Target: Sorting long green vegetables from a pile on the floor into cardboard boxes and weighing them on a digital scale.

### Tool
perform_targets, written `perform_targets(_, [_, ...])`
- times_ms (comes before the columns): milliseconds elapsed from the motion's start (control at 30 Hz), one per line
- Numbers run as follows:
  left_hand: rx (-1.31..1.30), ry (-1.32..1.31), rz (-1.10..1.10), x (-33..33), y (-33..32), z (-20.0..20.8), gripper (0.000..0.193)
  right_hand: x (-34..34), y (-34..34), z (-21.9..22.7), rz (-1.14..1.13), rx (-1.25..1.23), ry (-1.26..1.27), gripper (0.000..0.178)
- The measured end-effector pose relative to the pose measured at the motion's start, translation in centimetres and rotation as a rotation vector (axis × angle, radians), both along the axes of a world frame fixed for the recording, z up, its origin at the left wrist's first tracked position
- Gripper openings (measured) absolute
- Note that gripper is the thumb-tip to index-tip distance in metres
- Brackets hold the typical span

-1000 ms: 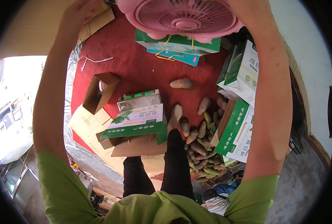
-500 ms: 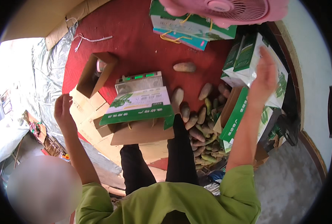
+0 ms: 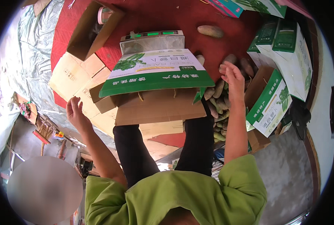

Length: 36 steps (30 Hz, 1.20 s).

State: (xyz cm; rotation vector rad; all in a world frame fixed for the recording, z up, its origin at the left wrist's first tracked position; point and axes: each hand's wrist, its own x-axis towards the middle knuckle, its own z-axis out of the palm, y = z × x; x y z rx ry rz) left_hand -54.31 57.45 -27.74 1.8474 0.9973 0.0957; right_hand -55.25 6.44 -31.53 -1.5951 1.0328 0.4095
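Observation:
In front of my knees an open white-and-green carton (image 3: 159, 71) rests on a digital scale (image 3: 152, 42) with lit green displays. Its brown flaps (image 3: 159, 108) spread toward me, and its inside is hidden. My right hand (image 3: 233, 78) hovers with fingers apart and nothing in them, over the edge of a pile of long radishes (image 3: 221, 101). To the left of the carton, my left hand (image 3: 77, 112) hangs in the air, empty, fingers loosely bent and apart. One radish (image 3: 211, 31) lies alone on the red floor covering beyond the pile.
A second open green-and-white carton (image 3: 268, 105) leans beside the pile, with closed cartons (image 3: 287, 56) behind it. A brown box (image 3: 93, 30) holding a pink-rimmed item stands far left. Flattened cardboard (image 3: 71, 77) covers the floor. A broom (image 3: 42, 135) is at left.
My right hand has come down from beside the closed cartons to the radish pile. My left hand stays raised and empty. The whole view has shifted, bringing the carton on the scale closer.

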Motion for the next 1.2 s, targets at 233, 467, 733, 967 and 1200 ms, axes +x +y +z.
perform_targets(233, [0.226,-0.017,-0.547,-4.4,5.6,-9.3,0.026,4.1,1.7,-5.0,0.268,0.133,-0.115,0.030])
perform_targets(467, [-0.158,-0.077,-0.578,-0.3,1.9,-7.3,0.048,6.6,2.8,-7.2,0.511,0.280,-0.213,0.030])
perform_targets(733, [-0.269,-0.322,-0.734,-3.6,-0.6,-5.0,0.059,4.1,3.4,-6.5,0.806,0.314,-0.141,0.034])
perform_targets(967, [-0.153,-0.360,-0.683,-7.2,-4.0,-1.2,0.038,-7.4,-2.0,-4.6,0.414,-0.085,-0.584,0.028])
perform_targets(1200, [0.564,-0.717,-0.618,-9.4,-4.9,-1.1,0.023,-30.0,-5.2,-14.7,0.239,-0.312,-0.686,0.024])
